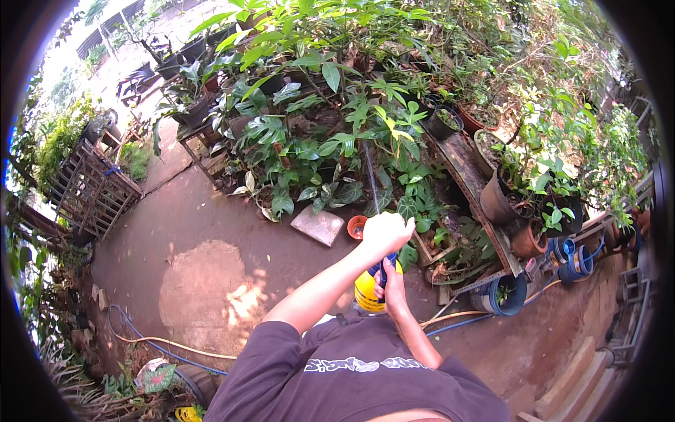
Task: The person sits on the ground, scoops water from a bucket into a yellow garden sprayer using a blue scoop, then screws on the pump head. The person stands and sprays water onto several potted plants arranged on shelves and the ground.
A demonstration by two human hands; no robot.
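Observation:
A yellow pump sprayer (367, 291) with a dark blue top is in front of my body. My right hand (394, 287) is wrapped round its dark blue handle. Above it, my left hand (385, 233) is closed in a fist over the sprayer's top, hiding the part it grips. A thin stream of water (372, 176) runs from beyond my left hand toward the leafy potted plants (309, 151). Just past my fist, on the ground, stand a small orange pot (356, 226) and a pale square slab (318, 225).
On the right, a wooden plank shelf (472, 184) carries several pots, with a blue bucket (503, 294) below it. A yellow hose and a blue hose (165, 342) trail over the ground. A slatted wooden crate (95, 188) stands at the left.

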